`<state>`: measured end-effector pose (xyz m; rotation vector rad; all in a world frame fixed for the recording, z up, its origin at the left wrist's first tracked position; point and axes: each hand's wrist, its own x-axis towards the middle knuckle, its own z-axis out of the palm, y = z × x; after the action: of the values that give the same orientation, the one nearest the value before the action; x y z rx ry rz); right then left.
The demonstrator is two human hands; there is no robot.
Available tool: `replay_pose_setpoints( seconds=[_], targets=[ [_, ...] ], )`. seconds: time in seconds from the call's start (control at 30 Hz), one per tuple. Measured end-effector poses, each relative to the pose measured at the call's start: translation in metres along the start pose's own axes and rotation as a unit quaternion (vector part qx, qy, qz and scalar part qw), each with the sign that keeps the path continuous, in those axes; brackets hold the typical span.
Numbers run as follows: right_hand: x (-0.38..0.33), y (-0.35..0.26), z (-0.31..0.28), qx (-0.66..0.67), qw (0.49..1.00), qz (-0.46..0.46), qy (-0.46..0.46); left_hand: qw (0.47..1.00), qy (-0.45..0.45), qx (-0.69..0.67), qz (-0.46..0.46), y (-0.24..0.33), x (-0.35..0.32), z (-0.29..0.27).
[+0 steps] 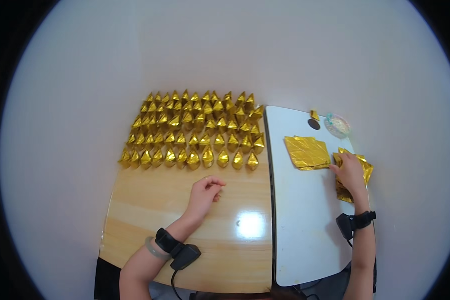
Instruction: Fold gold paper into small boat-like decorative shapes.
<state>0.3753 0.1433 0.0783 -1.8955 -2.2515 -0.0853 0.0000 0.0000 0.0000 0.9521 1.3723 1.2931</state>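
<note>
Two hands: right hand (349,172) lies flat, fingers spread, on gold foil sheets (356,176); left hand (204,192) rests loosely curled, empty.

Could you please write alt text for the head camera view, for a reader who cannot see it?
A person's right hand rests on a stack of gold foil sheets on a white board, beside a second gold stack. The left hand, loosely curled and empty, lies on a wooden table below rows of folded gold paper pieces.

Bare forearms, black cabled wrist devices, pale left bangle (154,250)
</note>
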Motion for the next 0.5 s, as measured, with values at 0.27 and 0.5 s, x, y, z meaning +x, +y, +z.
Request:
replay_pose_setpoints(
  seconds=[0.27, 0.5],
  targets=[
    [-0.002, -0.031, 0.035, 0.038, 0.983, -0.167, 0.072, 1.0, 0.023, 0.005, 0.003, 0.005, 0.0, 0.002],
    [0.009, -0.065, 0.052, 0.058, 0.99, -0.131, -0.014, 0.999, 0.035, 0.009, -0.009, 0.007, -0.002, 0.006]
  ],
)
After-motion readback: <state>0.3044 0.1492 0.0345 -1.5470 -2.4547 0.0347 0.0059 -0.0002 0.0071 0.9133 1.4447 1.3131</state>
